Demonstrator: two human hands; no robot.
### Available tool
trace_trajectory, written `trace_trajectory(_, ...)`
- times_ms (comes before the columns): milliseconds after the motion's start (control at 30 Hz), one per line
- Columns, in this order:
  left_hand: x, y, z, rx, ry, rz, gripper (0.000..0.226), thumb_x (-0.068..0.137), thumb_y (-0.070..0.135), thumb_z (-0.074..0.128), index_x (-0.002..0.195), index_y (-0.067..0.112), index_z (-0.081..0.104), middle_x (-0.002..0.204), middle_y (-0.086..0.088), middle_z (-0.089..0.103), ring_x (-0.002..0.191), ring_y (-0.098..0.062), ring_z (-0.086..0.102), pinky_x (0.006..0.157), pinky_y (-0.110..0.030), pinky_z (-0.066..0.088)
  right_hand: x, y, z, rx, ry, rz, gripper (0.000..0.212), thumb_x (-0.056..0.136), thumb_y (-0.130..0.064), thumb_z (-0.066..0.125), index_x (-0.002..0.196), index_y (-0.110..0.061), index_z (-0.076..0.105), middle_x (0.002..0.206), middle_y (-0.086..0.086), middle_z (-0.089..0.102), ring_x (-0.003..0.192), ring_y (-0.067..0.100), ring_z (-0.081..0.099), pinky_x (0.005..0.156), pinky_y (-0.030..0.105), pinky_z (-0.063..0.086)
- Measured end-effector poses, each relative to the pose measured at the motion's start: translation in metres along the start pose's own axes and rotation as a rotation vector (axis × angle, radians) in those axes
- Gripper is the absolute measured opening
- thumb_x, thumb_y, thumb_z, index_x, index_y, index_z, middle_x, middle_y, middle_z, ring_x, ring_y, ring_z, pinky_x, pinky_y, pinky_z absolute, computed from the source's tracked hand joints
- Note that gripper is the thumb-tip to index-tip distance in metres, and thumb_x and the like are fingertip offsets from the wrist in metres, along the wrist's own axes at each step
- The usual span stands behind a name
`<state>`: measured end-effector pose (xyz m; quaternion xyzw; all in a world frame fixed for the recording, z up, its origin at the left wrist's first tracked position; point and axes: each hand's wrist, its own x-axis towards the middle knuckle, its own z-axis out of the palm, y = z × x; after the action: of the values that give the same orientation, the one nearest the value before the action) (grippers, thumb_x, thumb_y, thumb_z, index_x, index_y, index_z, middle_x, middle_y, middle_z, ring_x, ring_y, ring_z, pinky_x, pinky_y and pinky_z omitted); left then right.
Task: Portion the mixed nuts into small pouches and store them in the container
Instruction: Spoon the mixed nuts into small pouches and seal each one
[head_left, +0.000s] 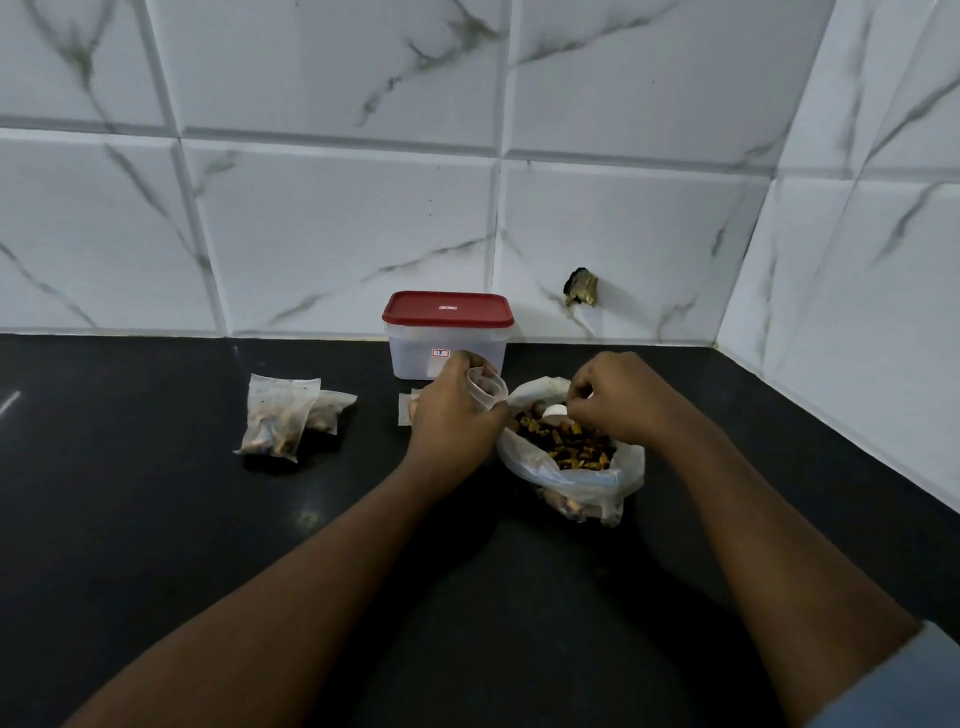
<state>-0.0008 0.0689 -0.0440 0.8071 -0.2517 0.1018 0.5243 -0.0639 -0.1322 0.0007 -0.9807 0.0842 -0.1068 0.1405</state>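
Observation:
A clear plastic bag (613, 480) lies open on the black counter, full of mixed nuts (569, 447). My left hand (454, 410) grips a small empty clear pouch (488, 387), its mouth held open beside the bag. My right hand (618, 397) hovers over the nuts with its fingers curled; a small white scoop (553, 411) shows just under its fingertips. Two filled pouches (283, 415) lie together at the left. A clear container with a red lid (448, 309) stands shut against the wall behind my hands.
A few flat empty pouches (405, 415) lie half hidden behind my left hand. White marble-look tiles form the back wall and the right side wall, meeting in a corner. A dark hole (581, 287) marks the back wall. The black counter (156, 519) stretches left and toward me.

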Motion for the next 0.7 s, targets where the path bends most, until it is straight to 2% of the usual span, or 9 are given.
trace_trajectory(100, -0.001, 0.001, 0.000, -0.012, 0.004, -0.002, 0.039, 0.087, 0.020, 0.081, 0.116, 0.026, 0.056, 0.104, 0.016, 0.062, 0.099, -0.002, 0.062, 0.076, -0.013, 0.047, 0.002, 0.000, 0.002, -0.014, 0.107, 0.001, 0.015, 0.095, -0.013, 0.067, 0.098, -0.018, 0.081, 0.091, 0.001, 0.074, 0.073, 0.011, 0.067, 0.061, 0.023, 0.049)
trace_trajectory(233, -0.001, 0.002, 0.000, -0.016, 0.012, 0.004, 0.037, 0.088, 0.020, 0.080, 0.116, 0.024, 0.056, 0.104, 0.015, 0.063, 0.100, -0.003, 0.062, 0.077, -0.013, 0.047, 0.010, -0.002, 0.017, -0.145, 0.067, 0.010, 0.020, 0.097, -0.013, 0.062, 0.109, -0.016, 0.078, 0.105, 0.011, 0.075, 0.090, 0.026, 0.070, 0.082, 0.038, 0.058)
trace_trajectory(300, -0.002, 0.001, -0.001, -0.031, 0.011, -0.001, 0.038, 0.087, 0.021, 0.080, 0.117, 0.023, 0.057, 0.104, 0.015, 0.063, 0.102, -0.004, 0.063, 0.083, -0.020, 0.053, 0.009, -0.003, 0.014, -0.114, 0.046, 0.022, 0.019, 0.095, -0.013, 0.065, 0.106, -0.017, 0.079, 0.100, 0.008, 0.075, 0.082, 0.020, 0.069, 0.074, 0.033, 0.058)
trace_trajectory(367, -0.002, -0.001, -0.002, -0.044, 0.008, -0.001, 0.038, 0.086, 0.022, 0.080, 0.117, 0.023, 0.057, 0.106, 0.014, 0.064, 0.103, -0.005, 0.064, 0.088, -0.028, 0.057, 0.005, -0.002, 0.006, -0.033, 0.042, 0.013, 0.013, 0.093, -0.014, 0.067, 0.091, -0.016, 0.080, 0.085, 0.004, 0.074, 0.067, 0.012, 0.065, 0.057, 0.023, 0.047)
trace_trajectory(467, -0.002, -0.001, -0.002, -0.028, 0.005, -0.005, 0.038, 0.087, 0.021, 0.080, 0.118, 0.022, 0.057, 0.109, 0.011, 0.065, 0.105, -0.007, 0.065, 0.091, -0.032, 0.058, 0.000, 0.000, 0.000, 0.051, 0.090, 0.016, 0.013, 0.094, -0.016, 0.068, 0.089, -0.018, 0.080, 0.080, -0.002, 0.072, 0.063, 0.007, 0.063, 0.053, 0.017, 0.040)
trace_trajectory(533, -0.001, 0.000, -0.001, -0.016, 0.004, -0.006, 0.039, 0.088, 0.020, 0.080, 0.119, 0.023, 0.057, 0.111, 0.011, 0.065, 0.106, -0.007, 0.064, 0.091, -0.031, 0.058, 0.001, 0.001, 0.005, 0.030, 0.116, 0.008, 0.016, 0.096, -0.014, 0.067, 0.100, -0.018, 0.081, 0.085, -0.001, 0.074, 0.067, 0.008, 0.065, 0.056, 0.018, 0.045)
trace_trajectory(633, -0.003, 0.002, -0.002, -0.019, -0.003, -0.006, 0.039, 0.088, 0.022, 0.080, 0.118, 0.024, 0.056, 0.109, 0.013, 0.063, 0.105, -0.006, 0.063, 0.089, -0.027, 0.056, 0.004, 0.000, 0.019, -0.038, 0.099, -0.019, 0.023, 0.097, -0.012, 0.065, 0.114, -0.019, 0.081, 0.105, 0.005, 0.077, 0.084, 0.017, 0.071, 0.077, 0.030, 0.058)
trace_trajectory(700, -0.004, 0.002, -0.003, -0.038, -0.002, -0.008, 0.039, 0.088, 0.021, 0.080, 0.118, 0.024, 0.056, 0.109, 0.013, 0.064, 0.104, -0.005, 0.064, 0.088, -0.027, 0.057, 0.007, -0.001, 0.024, -0.051, 0.092, -0.036, 0.026, 0.097, -0.011, 0.065, 0.117, -0.019, 0.080, 0.112, 0.007, 0.077, 0.091, 0.021, 0.072, 0.084, 0.033, 0.059)
